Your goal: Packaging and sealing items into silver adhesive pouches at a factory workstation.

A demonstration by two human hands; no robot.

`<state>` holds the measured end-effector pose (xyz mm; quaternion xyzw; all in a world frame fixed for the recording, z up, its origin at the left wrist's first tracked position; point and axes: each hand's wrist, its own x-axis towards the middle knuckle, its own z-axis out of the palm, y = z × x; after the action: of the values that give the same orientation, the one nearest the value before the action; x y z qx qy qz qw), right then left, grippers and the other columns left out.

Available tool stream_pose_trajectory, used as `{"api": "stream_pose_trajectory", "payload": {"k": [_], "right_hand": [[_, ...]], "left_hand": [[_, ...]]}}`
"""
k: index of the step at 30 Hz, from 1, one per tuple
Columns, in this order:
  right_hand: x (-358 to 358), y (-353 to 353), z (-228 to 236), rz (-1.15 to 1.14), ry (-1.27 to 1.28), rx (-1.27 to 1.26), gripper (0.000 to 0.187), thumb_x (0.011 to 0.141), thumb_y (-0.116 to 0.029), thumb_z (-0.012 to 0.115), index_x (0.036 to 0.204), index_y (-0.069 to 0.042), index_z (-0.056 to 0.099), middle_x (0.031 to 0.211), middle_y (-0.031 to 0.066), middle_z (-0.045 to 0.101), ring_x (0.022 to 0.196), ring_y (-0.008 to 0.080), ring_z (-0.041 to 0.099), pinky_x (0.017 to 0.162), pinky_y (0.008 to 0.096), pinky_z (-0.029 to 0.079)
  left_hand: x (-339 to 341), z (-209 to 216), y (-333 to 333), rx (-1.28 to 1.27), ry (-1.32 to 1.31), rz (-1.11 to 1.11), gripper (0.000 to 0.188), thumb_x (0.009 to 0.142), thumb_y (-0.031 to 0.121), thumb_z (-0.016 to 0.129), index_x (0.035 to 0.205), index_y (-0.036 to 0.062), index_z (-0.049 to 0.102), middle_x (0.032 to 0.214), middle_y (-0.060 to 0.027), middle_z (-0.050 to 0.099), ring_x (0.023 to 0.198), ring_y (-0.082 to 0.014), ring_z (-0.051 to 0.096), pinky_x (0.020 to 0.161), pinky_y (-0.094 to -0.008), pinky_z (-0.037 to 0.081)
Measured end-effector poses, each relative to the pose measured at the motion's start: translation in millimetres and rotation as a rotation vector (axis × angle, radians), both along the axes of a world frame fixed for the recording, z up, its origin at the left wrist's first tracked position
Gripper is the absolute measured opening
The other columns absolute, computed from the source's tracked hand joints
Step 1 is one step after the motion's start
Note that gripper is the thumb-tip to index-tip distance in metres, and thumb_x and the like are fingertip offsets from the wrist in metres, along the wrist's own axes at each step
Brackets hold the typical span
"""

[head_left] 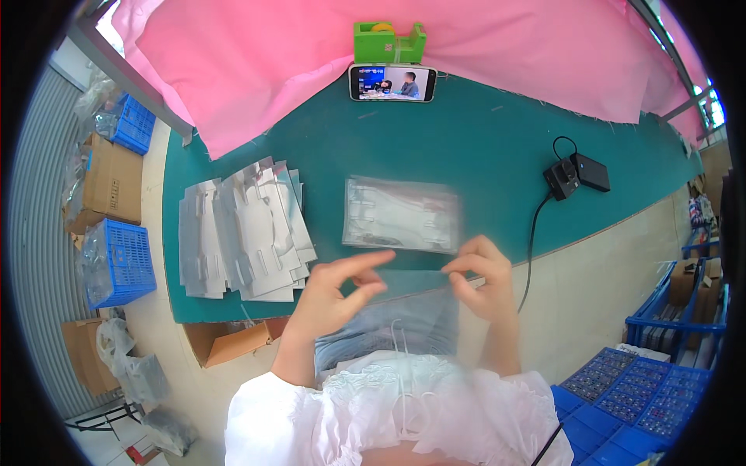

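My right hand (pixel 483 279) is closed in a pinch at the table's near edge, on the corner of a thin clear plastic bag (pixel 416 284). The film is see-through and its lower outline is hard to make out. My left hand (pixel 334 293) is beside the bag, index finger stretched out and thumb apart from it. Just beyond both hands lies a flat pile of clear bags with silvery cut-out sheets (pixel 402 215). Left of it, several silver die-cut sheets (pixel 260 233) are fanned out in overlapping piles.
A phone (pixel 392 83) leans on a green tape dispenser (pixel 388 43) at the back. A small black camera (pixel 561 180) with a cable lies at the right of the green table (pixel 474 116). Blue crates (pixel 120 262) and cartons (pixel 115 185) stand on the left floor; blue trays (pixel 622 400) lower right.
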<state>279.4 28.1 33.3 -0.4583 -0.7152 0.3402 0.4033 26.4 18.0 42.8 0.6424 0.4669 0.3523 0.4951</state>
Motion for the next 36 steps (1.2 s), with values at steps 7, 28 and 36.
{"api": "stream_pose_trajectory", "payload": {"k": [7, 28, 36], "right_hand": [[-11.7, 5.6, 18.6, 0.332, -0.017, -0.326, 0.022, 0.077, -0.006, 0.071, 0.098, -0.003, 0.068, 0.096, 0.0110, 0.066, 0.089, 0.0214, 0.063, 0.078, 0.0325, 0.049], [-31.5, -0.3, -4.4, 0.299, 0.709, -0.366, 0.020, 0.081, 0.008, 0.065, 0.094, -0.003, 0.055, 0.087, 0.0080, 0.064, 0.084, 0.0161, 0.063, 0.076, 0.0298, 0.050], [-32.6, 0.6, 7.5, 0.177, 0.098, 0.081, 0.032, 0.068, 0.008, 0.070, 0.097, -0.002, 0.071, 0.083, 0.0081, 0.064, 0.072, 0.0153, 0.062, 0.059, 0.0270, 0.049]], "left_hand": [[5.8, 5.1, -1.8, -0.047, -0.092, 0.020, 0.049, 0.080, -0.003, 0.063, 0.128, 0.0040, 0.057, 0.080, -0.0065, 0.070, 0.074, -0.0113, 0.063, 0.073, -0.0261, 0.049], [29.4, 3.9, -3.2, 0.385, 0.322, -0.081, 0.052, 0.084, 0.023, 0.069, 0.129, 0.0029, 0.053, 0.085, -0.0107, 0.064, 0.071, -0.0273, 0.063, 0.059, -0.0365, 0.048], [25.9, 8.5, -3.9, 0.290, 0.408, -0.173, 0.042, 0.088, 0.021, 0.061, 0.126, 0.0023, 0.055, 0.088, -0.0138, 0.067, 0.075, -0.0311, 0.066, 0.058, -0.0383, 0.051]]}}
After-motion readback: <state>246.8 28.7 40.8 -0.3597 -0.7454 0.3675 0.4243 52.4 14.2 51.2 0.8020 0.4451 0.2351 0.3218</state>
